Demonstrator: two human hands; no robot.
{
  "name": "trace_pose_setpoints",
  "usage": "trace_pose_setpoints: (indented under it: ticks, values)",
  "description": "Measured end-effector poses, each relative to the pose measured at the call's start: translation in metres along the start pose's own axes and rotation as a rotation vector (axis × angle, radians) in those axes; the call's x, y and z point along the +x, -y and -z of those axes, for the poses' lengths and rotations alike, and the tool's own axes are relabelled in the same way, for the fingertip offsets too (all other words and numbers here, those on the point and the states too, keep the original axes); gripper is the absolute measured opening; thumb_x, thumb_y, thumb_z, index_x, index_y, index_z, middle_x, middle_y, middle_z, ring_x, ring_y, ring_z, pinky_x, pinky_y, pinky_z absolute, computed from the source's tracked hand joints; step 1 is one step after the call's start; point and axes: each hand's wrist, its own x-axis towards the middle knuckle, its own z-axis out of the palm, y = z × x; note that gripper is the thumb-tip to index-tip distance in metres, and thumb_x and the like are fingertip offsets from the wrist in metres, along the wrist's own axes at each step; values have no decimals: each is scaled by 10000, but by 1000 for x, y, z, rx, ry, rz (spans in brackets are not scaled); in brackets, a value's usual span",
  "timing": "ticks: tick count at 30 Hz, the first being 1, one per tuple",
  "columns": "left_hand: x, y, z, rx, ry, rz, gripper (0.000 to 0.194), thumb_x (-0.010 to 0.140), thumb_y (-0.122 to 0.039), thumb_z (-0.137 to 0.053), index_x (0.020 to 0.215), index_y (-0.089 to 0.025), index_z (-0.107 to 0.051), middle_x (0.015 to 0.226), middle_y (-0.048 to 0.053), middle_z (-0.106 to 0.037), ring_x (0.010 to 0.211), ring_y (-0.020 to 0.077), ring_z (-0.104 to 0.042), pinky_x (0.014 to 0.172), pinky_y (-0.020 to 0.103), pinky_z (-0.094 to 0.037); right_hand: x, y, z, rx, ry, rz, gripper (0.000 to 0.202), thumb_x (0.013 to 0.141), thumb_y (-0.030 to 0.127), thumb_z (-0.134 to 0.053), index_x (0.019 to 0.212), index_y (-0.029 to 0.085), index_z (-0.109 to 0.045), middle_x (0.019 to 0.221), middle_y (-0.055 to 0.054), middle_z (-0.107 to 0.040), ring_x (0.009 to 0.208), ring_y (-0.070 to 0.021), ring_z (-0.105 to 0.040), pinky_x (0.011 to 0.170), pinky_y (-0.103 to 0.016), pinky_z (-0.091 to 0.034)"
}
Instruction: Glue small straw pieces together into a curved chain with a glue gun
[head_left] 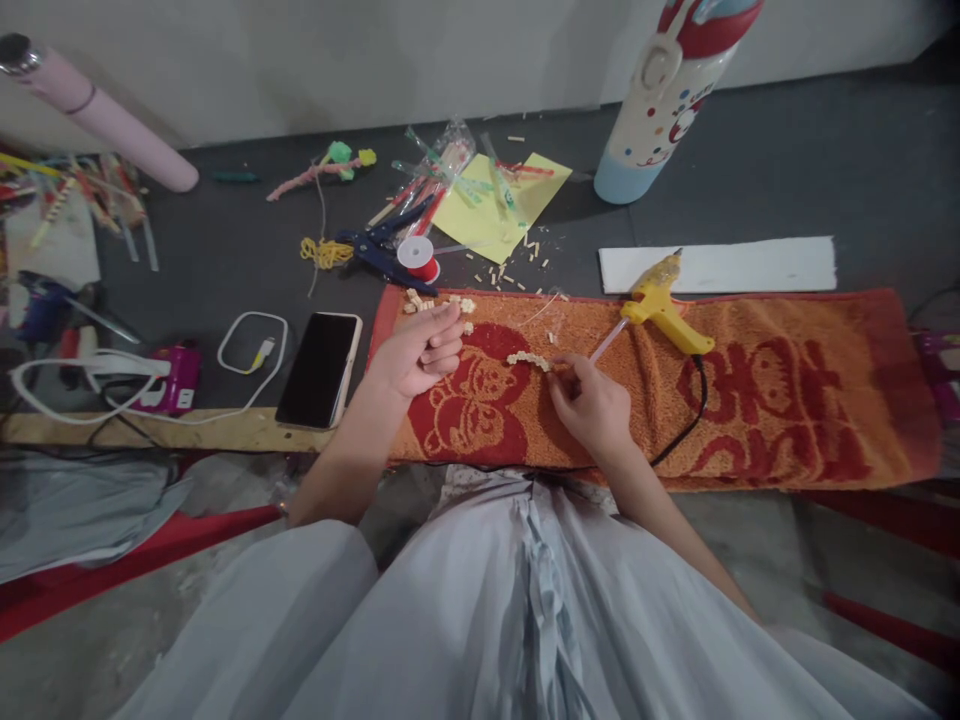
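Observation:
My right hand (592,405) pinches one end of a short, curved strip of small pale pieces (529,360) just above an orange and red towel (637,440). To the left, my left hand (421,355) has its fingers curled in with thumb and fingertips together; whatever they hold, if anything, is too small to make out. Small pale clusters (468,305) lie on the towel just beyond the left fingertips. A yellow glue gun (664,305) with a clear glue stick rests past my right hand, its nozzle on a white strip (772,266).
A phone (319,370) lies left of my left forearm. Beyond the towel are a red thread spool (418,258), dark blue pliers (379,245), yellow paper (502,205) and scattered cut bits. A patterned bottle (660,120) and a pink flask (105,115) stand behind. A black cord crosses the towel.

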Motion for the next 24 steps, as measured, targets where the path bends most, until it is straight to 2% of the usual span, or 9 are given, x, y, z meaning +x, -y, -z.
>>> trace_pose_setpoints:
  ticks: [3,7,13,16,20,24]
  values:
    - [-6,7,-5,-69,19,45,363,995,-195,-505,653,-174,-388,477,-105,-269,331,-1,-168,337,119,-132,-2,0,2,72,-32,19,322,907,413,-502,1065,184,-664,689,-30,-683,624,-177,-637,584,-265,-431]
    - [-12,28,-7,-71,79,100,390,935,-208,-608,636,-181,-360,474,-109,-270,334,4,-163,332,117,-136,-5,11,11,215,-39,86,340,919,466,-529,1044,184,-674,671,-13,-654,578,-152,-589,602,-270,-469]
    - [-20,60,-10,-86,194,174,354,837,-214,-718,653,-178,-418,454,-118,-317,326,3,-141,313,105,-155,2,40,32,465,9,217,342,928,441,-599,1136,195,-713,800,-36,-688,628,-138,-580,614,-276,-493]
    - [-23,70,-11,-96,203,171,304,814,-222,-741,683,-169,-471,439,-121,-327,325,4,-143,310,99,-171,8,43,34,561,55,232,240,910,401,-640,1020,225,-762,888,-53,-721,712,-149,-631,624,-277,-511]
    - [-23,80,-10,-98,207,160,262,781,-230,-774,730,-153,-528,435,-123,-345,327,2,-148,308,92,-176,9,41,29,732,25,259,74,847,264,-717,823,220,-771,800,-29,-727,695,-133,-642,595,-248,-492]
    - [-22,86,-9,-118,225,156,264,783,-203,-759,697,-152,-515,436,-121,-346,324,-2,-139,302,92,-171,9,39,26,723,31,239,124,844,212,-670,722,200,-689,708,-6,-685,624,-116,-602,545,-234,-454]
